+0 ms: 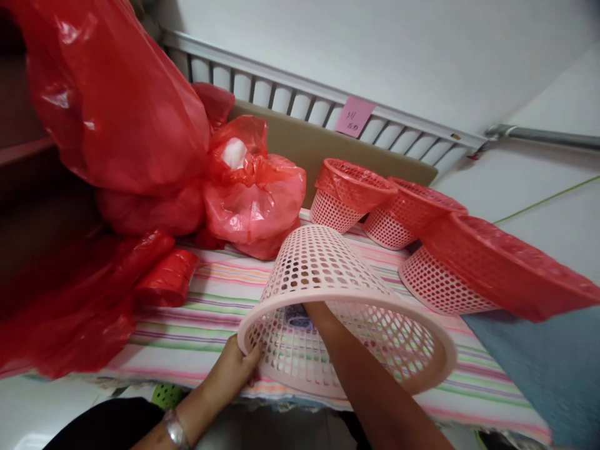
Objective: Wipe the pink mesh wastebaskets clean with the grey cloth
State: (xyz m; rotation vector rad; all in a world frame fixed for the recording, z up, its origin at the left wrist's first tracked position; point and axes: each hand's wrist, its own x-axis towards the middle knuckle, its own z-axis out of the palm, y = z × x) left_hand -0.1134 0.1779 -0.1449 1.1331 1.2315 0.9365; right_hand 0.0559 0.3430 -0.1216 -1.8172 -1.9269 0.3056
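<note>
A pale pink plastic lattice basket [347,295] lies on its side, its wide mouth towards me. My left hand [241,362] grips the rim at the left, thumb inside the mouth. My right forearm reaches into the basket, and my right hand [315,309] is mostly hidden behind the lattice wall. A bluish-grey cloth [298,317] shows at this hand, against the inside of the basket; the fingers themselves are hard to see.
Three baskets lined with red bags [347,194] stand at the right. Filled red plastic bags [255,206] are heaped at the left, near a roll of red bags [166,278]. A striped cloth [220,294] covers the surface. Behind are a cardboard strip [290,140] and a white radiator [281,100].
</note>
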